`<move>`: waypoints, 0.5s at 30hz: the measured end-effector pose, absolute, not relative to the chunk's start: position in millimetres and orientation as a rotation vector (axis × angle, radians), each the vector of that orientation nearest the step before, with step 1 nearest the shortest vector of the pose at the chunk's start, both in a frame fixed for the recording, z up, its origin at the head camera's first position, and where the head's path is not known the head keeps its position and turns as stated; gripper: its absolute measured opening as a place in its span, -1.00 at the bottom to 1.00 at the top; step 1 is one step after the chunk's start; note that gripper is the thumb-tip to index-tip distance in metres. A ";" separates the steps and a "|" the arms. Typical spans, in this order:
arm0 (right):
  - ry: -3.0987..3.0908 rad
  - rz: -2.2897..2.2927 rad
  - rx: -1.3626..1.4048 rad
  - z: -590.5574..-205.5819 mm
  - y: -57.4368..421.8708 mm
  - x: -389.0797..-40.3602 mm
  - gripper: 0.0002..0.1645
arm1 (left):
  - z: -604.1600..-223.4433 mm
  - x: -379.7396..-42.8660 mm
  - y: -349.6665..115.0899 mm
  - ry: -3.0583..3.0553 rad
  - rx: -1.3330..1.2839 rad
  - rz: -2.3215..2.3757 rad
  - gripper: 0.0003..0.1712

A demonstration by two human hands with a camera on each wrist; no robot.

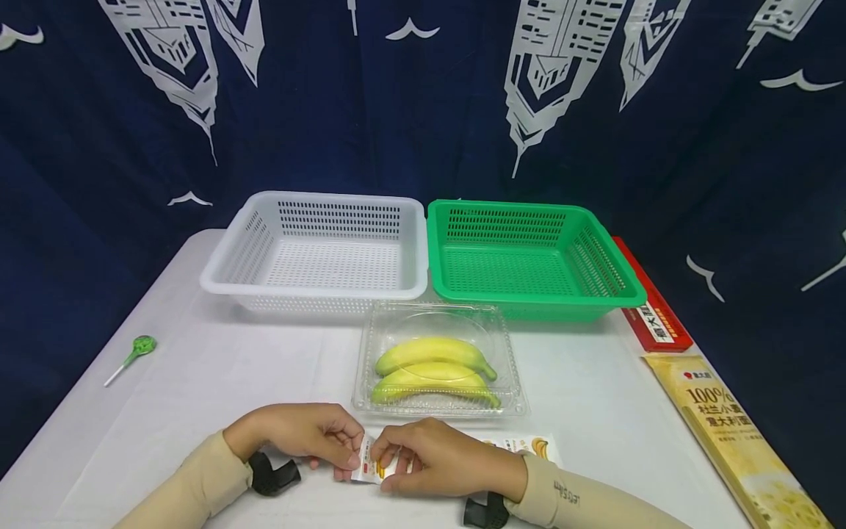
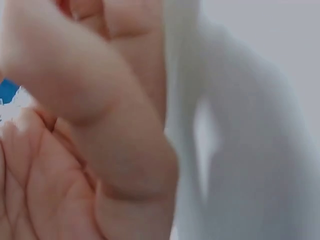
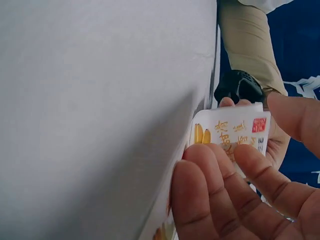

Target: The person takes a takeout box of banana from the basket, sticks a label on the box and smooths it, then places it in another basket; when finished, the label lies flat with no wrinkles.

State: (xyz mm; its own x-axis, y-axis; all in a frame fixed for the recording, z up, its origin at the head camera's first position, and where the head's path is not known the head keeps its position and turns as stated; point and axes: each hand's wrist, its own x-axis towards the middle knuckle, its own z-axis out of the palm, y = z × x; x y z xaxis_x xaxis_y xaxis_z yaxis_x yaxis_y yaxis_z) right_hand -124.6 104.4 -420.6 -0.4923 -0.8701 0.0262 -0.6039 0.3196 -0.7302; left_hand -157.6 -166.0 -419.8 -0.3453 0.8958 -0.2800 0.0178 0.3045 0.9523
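Note:
A folded white label strip (image 1: 367, 466) printed with bananas lies near the table's front edge. My left hand (image 1: 305, 435) pinches its left end between thumb and fingers. Curled fingers of my right hand (image 1: 446, 459) hold the strip beside it, and its other end (image 1: 538, 445) shows beyond this hand. Gold characters, bananas and a red mark show on the label (image 3: 231, 125) in the right wrist view. The left wrist view shows mostly my left hand's fingers (image 2: 120, 145), blurred. Just behind the hands, a clear plastic box (image 1: 515, 404) holds two yellow bananas (image 1: 432, 367).
A white basket (image 1: 317, 292) and a green basket (image 1: 535, 300) stand side by side at the back. A green lollipop (image 1: 142, 345) lies at the left. Along the right edge lie a red box (image 1: 661, 327) and a yellow pasta bag (image 1: 740, 441).

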 end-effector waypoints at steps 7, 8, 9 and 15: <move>2.282 -1.012 -1.255 -421.0 98.8 -122.4 -0.79 | -424.3 -157.2 -159.1 1.625 0.884 1.215 -0.77; 2.293 -1.015 -1.237 -420.9 97.8 -121.8 -0.79 | -424.8 -156.8 -158.2 1.625 0.880 1.217 -0.78; 2.305 -1.017 -1.222 -420.9 96.7 -121.2 -0.78 | -425.2 -156.4 -157.3 1.626 0.876 1.219 -0.78; 2.364 -1.007 -1.166 -420.8 92.4 -118.5 -0.69 | -428.4 -154.5 -152.6 1.640 0.862 1.234 -0.78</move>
